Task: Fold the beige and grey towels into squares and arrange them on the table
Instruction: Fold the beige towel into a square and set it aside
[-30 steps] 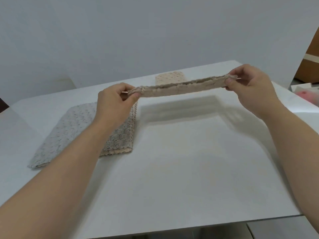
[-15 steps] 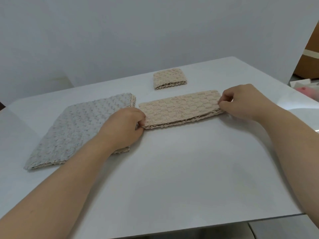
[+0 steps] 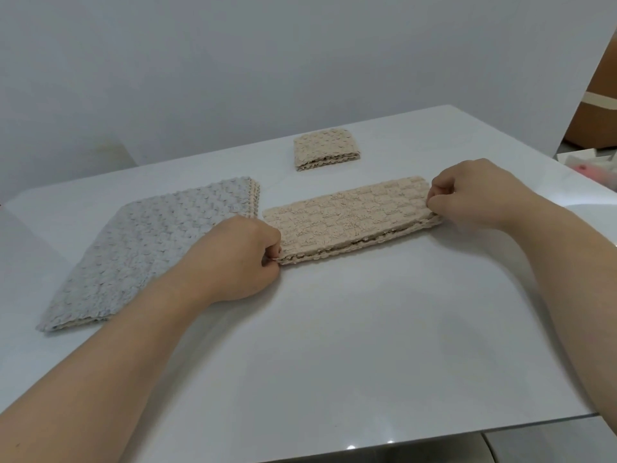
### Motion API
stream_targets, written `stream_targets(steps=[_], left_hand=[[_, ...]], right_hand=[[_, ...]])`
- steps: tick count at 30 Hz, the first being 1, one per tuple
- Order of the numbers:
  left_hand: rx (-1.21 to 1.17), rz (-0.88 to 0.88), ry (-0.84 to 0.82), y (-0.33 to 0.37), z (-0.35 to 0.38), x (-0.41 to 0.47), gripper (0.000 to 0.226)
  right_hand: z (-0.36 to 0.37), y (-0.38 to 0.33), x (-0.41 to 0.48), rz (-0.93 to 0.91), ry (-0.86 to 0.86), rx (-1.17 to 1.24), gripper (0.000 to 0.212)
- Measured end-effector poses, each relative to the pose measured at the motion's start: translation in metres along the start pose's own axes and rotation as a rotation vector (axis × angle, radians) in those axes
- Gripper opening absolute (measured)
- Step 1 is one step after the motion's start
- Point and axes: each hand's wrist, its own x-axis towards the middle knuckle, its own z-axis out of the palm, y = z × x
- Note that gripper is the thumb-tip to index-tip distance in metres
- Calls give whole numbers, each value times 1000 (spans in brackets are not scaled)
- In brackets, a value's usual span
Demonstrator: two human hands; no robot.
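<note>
Across the middle of the white tabletop (image 3: 334, 345), somewhat nearer its far edge than its near one, the beige towel (image 3: 350, 218) lies folded into a long strip of several layers. The left hand (image 3: 233, 259) pinches the strip's near-left corner, with its fingers curled onto the stacked edges. The right hand (image 3: 474, 192) pinches the right end in the same way.

The cloth looks thick, knobbly and soft, and probably light. It should drape limply, not hold a crease by itself. The layers gape a little along the near long edge, so they are likely to slide apart unless every layer is caught in the pinch. The end corners seem the best places to hold it, so that one end can be carried over onto the other to make a square.

Toward the left edge, a grey towel (image 3: 150, 255) lies flat and unfolded on top of a pile, with beige edges showing beneath it. A folded beige square (image 3: 325, 150) sits near the far edge, well apart from the strip.
</note>
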Motion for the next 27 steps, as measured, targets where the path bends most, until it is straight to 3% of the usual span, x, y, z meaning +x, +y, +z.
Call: stream_targets(steps=[5, 9, 12, 15, 21, 27], left_hand=[[56, -39, -52, 7, -7, 3, 8], [149, -144, -121, 22, -19, 12, 49], [188, -175, 47, 42, -16, 30, 54], [23, -150, 178, 59, 0, 55, 45], [-27, -82, 98, 69, 49, 93, 49], [0, -114, -52, 66, 67, 96, 56]], right_hand=[[1, -3, -1, 3, -47, -48, 16], [-1, -3, -1, -2, 0, -92, 41], [1, -13, 2, -99, 187, -171, 36], [19, -36, 12, -239, 305, -124, 31], [70, -69, 25, -424, 46, -166, 52], [83, -64, 25, -364, -180, -176, 52]])
